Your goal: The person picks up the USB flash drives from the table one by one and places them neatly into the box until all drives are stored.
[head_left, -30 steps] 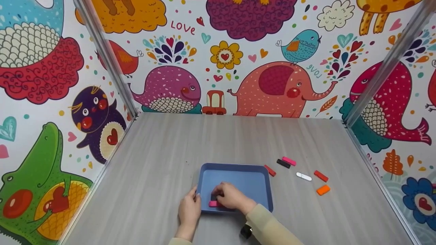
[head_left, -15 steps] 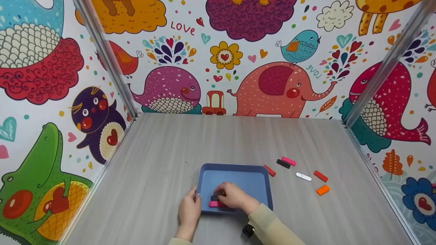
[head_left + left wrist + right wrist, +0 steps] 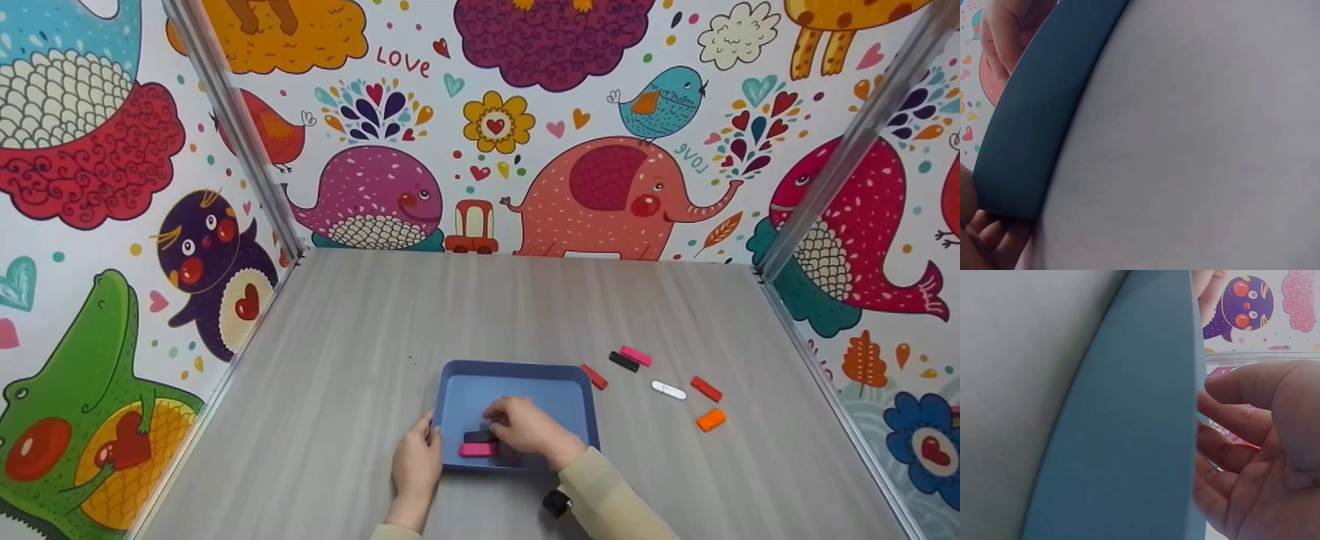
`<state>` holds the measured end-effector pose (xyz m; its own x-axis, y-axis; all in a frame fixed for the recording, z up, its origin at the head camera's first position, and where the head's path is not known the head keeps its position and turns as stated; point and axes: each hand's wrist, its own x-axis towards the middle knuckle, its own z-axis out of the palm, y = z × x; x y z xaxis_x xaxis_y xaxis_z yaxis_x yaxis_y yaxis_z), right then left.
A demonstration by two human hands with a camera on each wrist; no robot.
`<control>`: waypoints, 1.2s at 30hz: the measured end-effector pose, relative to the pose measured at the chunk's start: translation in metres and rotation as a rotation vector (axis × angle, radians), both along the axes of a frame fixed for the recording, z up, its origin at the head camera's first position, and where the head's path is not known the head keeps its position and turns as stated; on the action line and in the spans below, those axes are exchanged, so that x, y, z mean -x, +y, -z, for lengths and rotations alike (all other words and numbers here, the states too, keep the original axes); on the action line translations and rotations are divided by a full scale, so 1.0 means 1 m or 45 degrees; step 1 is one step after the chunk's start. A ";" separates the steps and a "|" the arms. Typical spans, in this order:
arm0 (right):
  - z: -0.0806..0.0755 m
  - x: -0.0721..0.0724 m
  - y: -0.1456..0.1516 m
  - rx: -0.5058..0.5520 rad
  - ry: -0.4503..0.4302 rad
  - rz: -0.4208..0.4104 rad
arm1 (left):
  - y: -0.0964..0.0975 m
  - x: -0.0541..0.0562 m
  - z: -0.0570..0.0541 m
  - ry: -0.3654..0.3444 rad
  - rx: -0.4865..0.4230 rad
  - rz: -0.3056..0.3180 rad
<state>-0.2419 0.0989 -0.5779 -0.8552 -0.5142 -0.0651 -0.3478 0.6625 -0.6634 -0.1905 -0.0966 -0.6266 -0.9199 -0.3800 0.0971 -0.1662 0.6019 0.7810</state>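
Observation:
A blue rectangular tray [image 3: 525, 388] stands on the table. My left hand [image 3: 418, 459] grips its near-left side; in the left wrist view fingers [image 3: 1002, 242] curl under the tray's outer wall [image 3: 1033, 112]. Inside, near the lower left, a small black bar [image 3: 478, 436] lies alongside a pink bar [image 3: 478, 450]. Over the tray, just right of the black bar, is my right hand [image 3: 529, 427], with loosely bent fingers. Thumb and fingers stand apart with nothing between them in the right wrist view, where the tray wall [image 3: 1123, 410] hides their tips.
Right of the tray lie a red bar [image 3: 595, 376] close to its rim, a black bar [image 3: 624, 361] beside a pink one [image 3: 636, 355], a white rounded bar [image 3: 668, 389], another red bar [image 3: 706, 388] and an orange piece [image 3: 711, 419]. Patterned walls enclose the wooden-looking table [image 3: 360, 322].
My right hand has let go of the black bar and shifted a little to the right, uncovering it and the pink bar. The left hand and tray stay in place.

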 end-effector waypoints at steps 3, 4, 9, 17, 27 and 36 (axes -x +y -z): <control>-0.003 0.000 0.003 0.012 -0.002 -0.003 | 0.000 0.000 0.000 0.004 0.003 0.001; -0.004 -0.001 0.005 0.020 -0.008 -0.002 | 0.000 0.000 0.000 0.004 0.003 0.001; -0.010 0.000 0.012 0.041 -0.002 -0.009 | 0.000 0.000 0.000 0.009 -0.002 0.004; -0.019 0.002 0.025 0.052 0.065 -0.017 | 0.001 -0.001 -0.001 0.015 -0.021 0.001; -0.023 0.006 0.043 0.089 0.060 0.071 | 0.000 0.000 -0.001 -0.017 -0.028 0.006; -0.024 0.007 0.062 0.130 0.126 0.123 | 0.000 0.000 -0.002 -0.007 -0.018 0.004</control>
<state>-0.2491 0.1604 -0.5538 -0.9008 -0.4286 0.0699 -0.3523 0.6273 -0.6945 -0.1901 -0.0962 -0.6249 -0.9215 -0.3787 0.0866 -0.1690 0.5915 0.7884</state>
